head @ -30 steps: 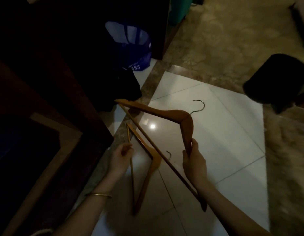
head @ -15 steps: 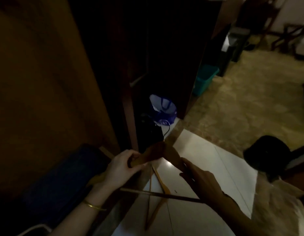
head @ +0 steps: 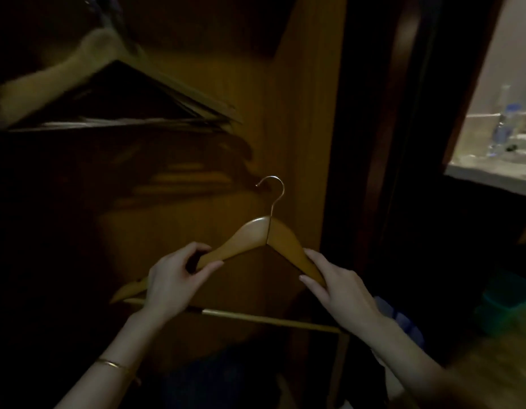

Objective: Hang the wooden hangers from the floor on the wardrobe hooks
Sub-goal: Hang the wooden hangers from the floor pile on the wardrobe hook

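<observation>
Dim room, wooden wardrobe (head: 303, 119) interior fills most of the view, dark door edge to its right. Ledge (head: 488, 175) at far right with one clear bottle (head: 502, 131) on it. Blurred bunch of hangers (head: 114, 93) already hanging upper left, count unclear. One hanger (head: 255, 234) held upright in front of the wardrobe panel, metal hook (head: 273, 187) on top, free of any rail, crossbar at the bottom. Left hand (head: 173, 278) wrapped tight around its left arm, thumb under, fingers over. Right hand (head: 338, 287) clasps its right arm, fingers along the wood. One gold bangle (head: 114, 364) on left wrist. Blue bag (head: 403, 323) partly hidden behind right forearm
</observation>
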